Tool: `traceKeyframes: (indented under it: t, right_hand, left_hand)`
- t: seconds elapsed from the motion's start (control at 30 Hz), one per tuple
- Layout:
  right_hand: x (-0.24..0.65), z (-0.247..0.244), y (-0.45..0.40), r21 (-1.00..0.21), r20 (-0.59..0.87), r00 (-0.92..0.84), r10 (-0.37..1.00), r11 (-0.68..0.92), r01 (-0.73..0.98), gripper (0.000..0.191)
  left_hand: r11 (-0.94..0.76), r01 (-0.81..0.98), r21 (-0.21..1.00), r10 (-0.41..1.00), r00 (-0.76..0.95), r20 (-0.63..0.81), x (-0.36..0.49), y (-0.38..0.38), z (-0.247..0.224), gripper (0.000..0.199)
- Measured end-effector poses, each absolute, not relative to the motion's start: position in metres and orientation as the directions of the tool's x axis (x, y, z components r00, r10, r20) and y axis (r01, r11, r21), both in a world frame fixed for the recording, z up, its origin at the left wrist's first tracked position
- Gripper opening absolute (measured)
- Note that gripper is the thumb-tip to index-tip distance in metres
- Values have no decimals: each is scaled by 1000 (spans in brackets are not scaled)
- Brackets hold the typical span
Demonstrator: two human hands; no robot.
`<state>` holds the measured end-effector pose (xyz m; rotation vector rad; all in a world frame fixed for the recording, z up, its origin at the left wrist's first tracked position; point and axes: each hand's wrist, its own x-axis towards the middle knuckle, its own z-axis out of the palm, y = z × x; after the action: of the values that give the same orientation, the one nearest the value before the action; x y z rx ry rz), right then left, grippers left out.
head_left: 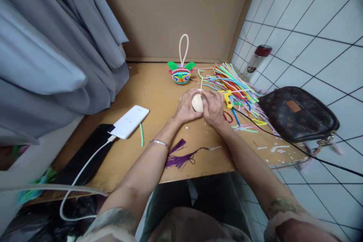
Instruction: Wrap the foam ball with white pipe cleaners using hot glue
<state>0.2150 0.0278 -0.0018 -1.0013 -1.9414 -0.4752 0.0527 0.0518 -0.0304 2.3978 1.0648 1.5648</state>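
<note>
Both of my hands are wrapped round a cream-coloured ball [197, 103] near the middle of the table. My left hand [185, 105] grips its left side, and my right hand [214, 106] closes on its right side. A pale stem [201, 83] sticks up behind the ball; whether it is joined to it I cannot tell. Just beyond my hands stands a colourful animal-head ornament [181, 75] with green ears and a white loop [183, 47]. Purple tassels [180, 157] lie between my forearms. To the right of my right hand is a yellow glue gun [227, 98].
A heap of coloured pipe cleaners [234, 79] spreads over the right side, near red-handled scissors [227, 116]. A brown patterned bag [300, 113] and a red-lidded bottle [256, 62] stand farther right. On the left lies a white power bank [129, 121] with a cable, beside a grey curtain [62, 41].
</note>
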Motion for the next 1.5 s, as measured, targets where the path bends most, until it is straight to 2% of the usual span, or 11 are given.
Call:
traceKeyframes:
  t: [0.17, 0.4, 0.6, 0.7, 0.8, 0.93, 1.03, 1.4, 1.5]
  right_hand:
    - [217, 2, 26, 19, 791, -378, 481, 598, 801, 39]
    - [218, 5, 26, 147, 746, -491, 449, 608, 780, 44]
    - [218, 2, 27, 248, 775, -526, 350, 597, 763, 39]
    - [216, 1, 27, 174, 849, -438, 295, 627, 760, 35]
    - [214, 0, 27, 8, 927, -239, 288, 624, 781, 31]
    - [217, -1, 32, -200, 911, -74, 406, 590, 782, 29]
    - [218, -1, 32, -261, 882, -50, 468, 574, 776, 32]
    - [211, 3, 22, -93, 837, -261, 481, 595, 799, 40]
    - [213, 4, 23, -10, 830, -332, 449, 607, 795, 40]
  left_hand:
    - [-765, 482, 427, 580, 230, 781, 53, 53, -31, 80]
    - [-807, 464, 365, 530, 298, 794, 49, 54, -26, 77]
    - [-768, 467, 439, 592, 256, 764, 49, 57, -27, 76]
    - [-734, 482, 478, 632, 227, 741, 49, 56, -26, 75]
    - [-733, 474, 488, 630, 204, 749, 49, 56, -25, 76]
    - [-754, 444, 484, 612, 205, 764, 49, 55, -25, 78]
    - [-764, 438, 474, 603, 223, 766, 50, 54, -24, 78]
    - [-787, 436, 436, 583, 297, 756, 50, 51, -23, 77]
    - [-797, 443, 410, 566, 312, 763, 50, 51, -23, 77]
